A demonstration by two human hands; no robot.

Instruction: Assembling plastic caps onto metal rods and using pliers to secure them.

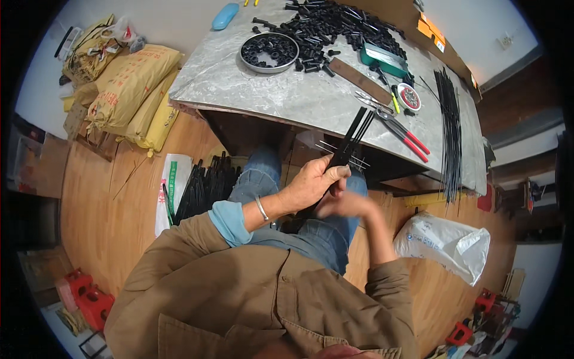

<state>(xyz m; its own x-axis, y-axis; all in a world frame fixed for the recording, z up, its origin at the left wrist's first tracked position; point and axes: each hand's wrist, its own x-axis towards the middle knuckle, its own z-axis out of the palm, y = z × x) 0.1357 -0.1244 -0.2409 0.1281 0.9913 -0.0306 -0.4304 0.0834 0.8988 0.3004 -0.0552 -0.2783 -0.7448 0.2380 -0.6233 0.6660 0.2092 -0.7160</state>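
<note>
1 bundle of black rods (339,158) is clasped above the lap (329,237) by the left hand (310,184) — fingers curled, thumb pressed on; the right hand (348,206) is blurred — finger state cannot be told.

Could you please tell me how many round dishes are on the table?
2: the metal dish at the left, and the small white dish near the red-handled pliers.

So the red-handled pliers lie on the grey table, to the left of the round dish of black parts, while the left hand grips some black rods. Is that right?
Not quite: the head view shows the red-handled pliers to the right of the round dish. They do lie on the grey table, and the left hand grips black rods.
</note>
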